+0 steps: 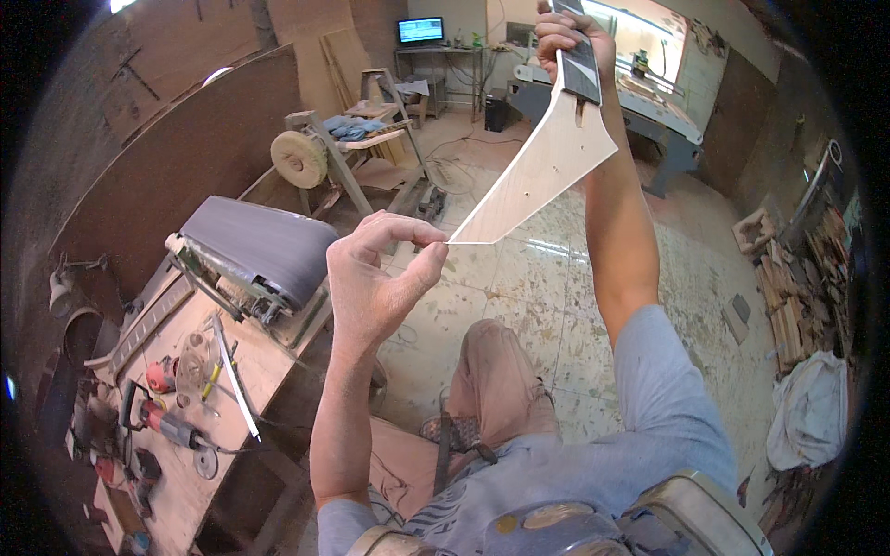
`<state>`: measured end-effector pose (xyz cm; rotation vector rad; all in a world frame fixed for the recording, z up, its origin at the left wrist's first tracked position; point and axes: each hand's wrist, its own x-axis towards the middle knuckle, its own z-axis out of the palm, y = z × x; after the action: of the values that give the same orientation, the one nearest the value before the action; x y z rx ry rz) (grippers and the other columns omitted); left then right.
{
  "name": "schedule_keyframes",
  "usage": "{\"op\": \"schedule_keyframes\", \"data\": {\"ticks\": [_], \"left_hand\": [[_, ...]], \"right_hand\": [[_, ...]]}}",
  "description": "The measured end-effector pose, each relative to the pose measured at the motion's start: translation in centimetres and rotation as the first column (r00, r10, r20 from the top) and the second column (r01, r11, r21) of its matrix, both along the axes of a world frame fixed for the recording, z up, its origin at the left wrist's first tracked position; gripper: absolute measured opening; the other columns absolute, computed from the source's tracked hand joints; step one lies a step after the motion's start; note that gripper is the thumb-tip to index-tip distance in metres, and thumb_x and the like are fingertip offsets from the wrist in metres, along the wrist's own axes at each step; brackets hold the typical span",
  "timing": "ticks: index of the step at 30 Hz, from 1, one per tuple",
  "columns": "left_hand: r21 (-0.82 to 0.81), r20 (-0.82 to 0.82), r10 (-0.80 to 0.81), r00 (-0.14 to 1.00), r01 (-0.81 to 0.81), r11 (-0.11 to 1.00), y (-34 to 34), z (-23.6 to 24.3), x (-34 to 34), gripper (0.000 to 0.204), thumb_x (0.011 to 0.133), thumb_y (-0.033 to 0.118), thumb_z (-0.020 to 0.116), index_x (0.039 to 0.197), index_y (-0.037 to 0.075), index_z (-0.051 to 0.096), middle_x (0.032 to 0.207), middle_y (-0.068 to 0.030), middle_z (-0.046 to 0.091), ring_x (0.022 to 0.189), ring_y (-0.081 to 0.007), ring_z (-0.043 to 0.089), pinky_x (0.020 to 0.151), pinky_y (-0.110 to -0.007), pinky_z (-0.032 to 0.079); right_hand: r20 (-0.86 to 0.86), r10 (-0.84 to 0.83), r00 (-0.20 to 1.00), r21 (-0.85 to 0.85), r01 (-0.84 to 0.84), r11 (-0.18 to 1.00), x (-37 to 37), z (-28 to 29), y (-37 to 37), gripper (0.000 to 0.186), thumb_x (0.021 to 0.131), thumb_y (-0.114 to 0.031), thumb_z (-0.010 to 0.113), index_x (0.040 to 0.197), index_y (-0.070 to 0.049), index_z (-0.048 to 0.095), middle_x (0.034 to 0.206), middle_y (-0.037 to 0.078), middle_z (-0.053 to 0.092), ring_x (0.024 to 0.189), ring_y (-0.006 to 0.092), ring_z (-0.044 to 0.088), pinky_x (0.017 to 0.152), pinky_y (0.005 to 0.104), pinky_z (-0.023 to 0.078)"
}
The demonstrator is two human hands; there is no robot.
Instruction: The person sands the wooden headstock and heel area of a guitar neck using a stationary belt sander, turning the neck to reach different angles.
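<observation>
Headstock (pixel 538 176) of pale wood, with small holes along its face, is held up in mid-air between two bare hands, above a worn, dusty tiled floor (pixel 565 324). Its long axis is laid on a slant: from the dark-faced neck (pixel 581 69), high and to the right, down to a narrow tip at the left. The neck is gripped by the right hand (pixel 584 42), with the fingers wrapped around it and the arm stretched well forward. The tip is pinched by the left hand (pixel 371 278), with thumb and index finger brought together at the corner; how firmly cannot be told. The piece is thus spanned end to end, with its broad, pointed side turned toward the right forearm.

A belt sander (pixel 255 246) with a wide grey belt is seen to the left, just beyond the left hand and well apart from the right. The left hand, and with it the tip, is therefore placed nearer to the machine. Beside it, power tools (pixel 167 426) are spread over a wooden surface (pixel 264 357).
</observation>
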<state>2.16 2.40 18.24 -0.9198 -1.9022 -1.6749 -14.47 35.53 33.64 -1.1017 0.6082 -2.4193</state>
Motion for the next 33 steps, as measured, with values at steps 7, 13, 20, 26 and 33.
{"op": "schedule_keyframes", "data": {"ticks": [7, 13, 20, 26, 33], "left_hand": [[0.077, 0.101, -0.057, 0.993, 0.049, 0.996, 3.2, -1.2, 0.6, 0.01, 0.075, 0.007, 0.071, 0.081, -0.001, 0.071, 0.077, -0.0048, 0.068, 0.074, -0.0107, 0.058, 0.073, -0.026, 0.045], [0.127, 0.191, -0.172, 0.966, 0.149, 0.981, 4.8, -1.2, 1.5, 0.012, 0.08, 0.008, 0.073, 0.085, -0.002, 0.069, 0.082, -0.0031, 0.066, 0.071, -0.0065, 0.055, 0.064, -0.021, 0.042], [0.243, 0.242, -0.269, 0.932, 0.211, 0.947, 5.9, -2.2, 1.5, 0.014, 0.082, 0.009, 0.071, 0.088, -0.003, 0.068, 0.081, -0.006, 0.068, 0.073, -0.0102, 0.06, 0.065, -0.023, 0.045], [0.395, 0.349, -0.36, 0.865, 0.213, 0.894, 6.4, -2.8, 1.4, 0.013, 0.083, 0.007, 0.069, 0.09, -0.004, 0.067, 0.081, -0.007, 0.067, 0.076, -0.0123, 0.061, 0.075, -0.027, 0.046], [0.464, 0.333, -0.38, 0.863, 0.201, 0.863, 6.0, -5.3, -0.6, 0.018, 0.085, 0.009, 0.071, 0.094, -0.006, 0.068, 0.083, -0.0081, 0.069, 0.077, -0.0114, 0.062, 0.072, -0.025, 0.048]], "right_hand": [[0.063, -0.062, 0.996, 0.028, 0.06, 0.998, 0.6, -1.5, 3.1, 0.015, 0.094, -0.009, 0.046, 0.102, 0.002, 0.043, 0.075, 0.001, 0.043, 0.06, 0.0092, 0.045, 0.058, 0.0246, 0.045], [0.1, -0.128, 0.987, 0.176, 0.109, 0.978, 0.3, -2.9, 5.4, 0.013, 0.093, -0.009, 0.049, 0.1, -0.001, 0.041, 0.077, 0.0, 0.043, 0.06, 0.0078, 0.046, 0.059, 0.0243, 0.047], [0.332, -0.368, 0.868, 0.164, 0.331, 0.929, -0.2, -8.0, 3.4, 0.017, 0.09, -0.01, 0.052, 0.091, -0.002, 0.036, 0.077, 0.005, 0.045, 0.059, 0.0115, 0.05, 0.057, 0.0264, 0.051], [0.337, -0.608, 0.719, 0.425, 0.46, 0.779, -2.6, -15.6, 4.2, 0.024, 0.09, -0.029, 0.05, 0.087, -0.005, 0.048, 0.067, 0.006, 0.054, 0.06, 0.0201, 0.055, 0.06, 0.0351, 0.049], [0.377, -0.791, 0.482, 0.413, 0.677, 0.609, -1.1, -23.9, 1.1, 0.025, 0.085, -0.027, 0.057, 0.095, -0.006, 0.049, 0.08, 0.009, 0.059, 0.078, 0.0226, 0.057, 0.076, 0.0358, 0.046]]}}
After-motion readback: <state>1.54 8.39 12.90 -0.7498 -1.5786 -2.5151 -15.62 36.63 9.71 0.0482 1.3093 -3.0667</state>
